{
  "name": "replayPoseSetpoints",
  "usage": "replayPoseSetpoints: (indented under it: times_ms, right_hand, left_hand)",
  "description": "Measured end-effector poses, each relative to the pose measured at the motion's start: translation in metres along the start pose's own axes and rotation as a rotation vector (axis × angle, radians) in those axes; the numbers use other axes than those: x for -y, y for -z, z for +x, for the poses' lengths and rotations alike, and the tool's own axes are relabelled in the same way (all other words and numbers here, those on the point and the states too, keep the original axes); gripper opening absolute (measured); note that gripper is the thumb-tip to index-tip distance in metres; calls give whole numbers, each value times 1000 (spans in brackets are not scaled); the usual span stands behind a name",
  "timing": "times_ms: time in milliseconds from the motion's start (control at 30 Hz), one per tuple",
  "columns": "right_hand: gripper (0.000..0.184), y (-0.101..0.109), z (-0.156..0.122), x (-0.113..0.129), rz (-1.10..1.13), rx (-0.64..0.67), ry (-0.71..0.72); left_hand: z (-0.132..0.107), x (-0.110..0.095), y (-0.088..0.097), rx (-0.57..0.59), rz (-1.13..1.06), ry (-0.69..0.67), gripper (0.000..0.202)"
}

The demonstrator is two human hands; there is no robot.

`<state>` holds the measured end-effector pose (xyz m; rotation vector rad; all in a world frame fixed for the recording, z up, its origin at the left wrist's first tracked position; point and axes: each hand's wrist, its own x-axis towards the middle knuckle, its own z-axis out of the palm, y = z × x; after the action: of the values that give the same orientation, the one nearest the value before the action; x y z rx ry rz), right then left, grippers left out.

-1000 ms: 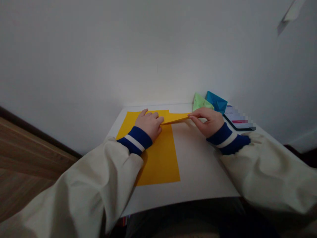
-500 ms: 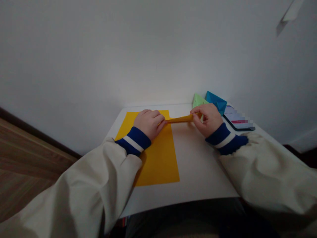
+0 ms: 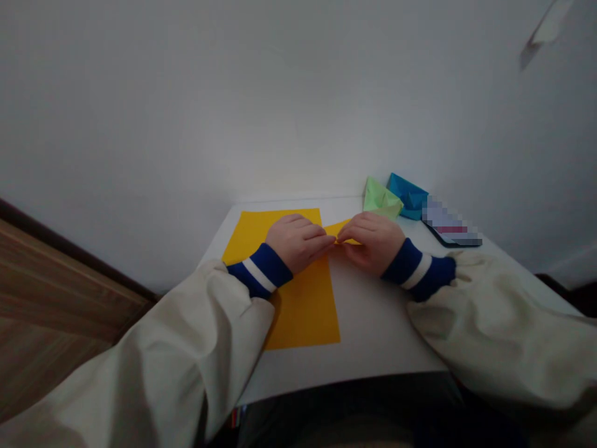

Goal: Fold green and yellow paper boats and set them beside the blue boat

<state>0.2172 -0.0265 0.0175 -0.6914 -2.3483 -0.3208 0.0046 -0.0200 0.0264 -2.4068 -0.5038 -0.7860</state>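
Observation:
Between my two hands is a small piece of folded yellow paper (image 3: 339,229), held just above the white tabletop. My left hand (image 3: 298,241) pinches its near left edge, fingers pressed together. From the other side my right hand (image 3: 372,241) grips it, thumb below and fingertips close to those of the left. Much of the folded paper is hidden behind the fingers. Flat under my left hand and wrist lies a larger yellow sheet (image 3: 305,311).
Behind my right hand stand a light green folded paper piece (image 3: 380,198) and a blue folded paper piece (image 3: 409,196). A phone-like device (image 3: 450,225) lies to their right. The white table (image 3: 387,330) meets a wall at the back; a wooden panel (image 3: 60,280) is at left.
My hands have come together: the right moved left and slightly nearer me, the left shifted right. The folded yellow paper, edge-on before, now shows more of its face.

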Motion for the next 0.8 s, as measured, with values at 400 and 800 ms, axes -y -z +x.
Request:
replayPoseSetpoints:
  times_ms: [400,800]
  right_hand:
    - [13,0,2,4,-92,88,-61]
    - [8,-2,-9,-8,-35,51,-496]
  left_hand:
    - [-3,-3,-1,16,-55,59,22]
    - [-8,6,-10,-202,-315,510,19]
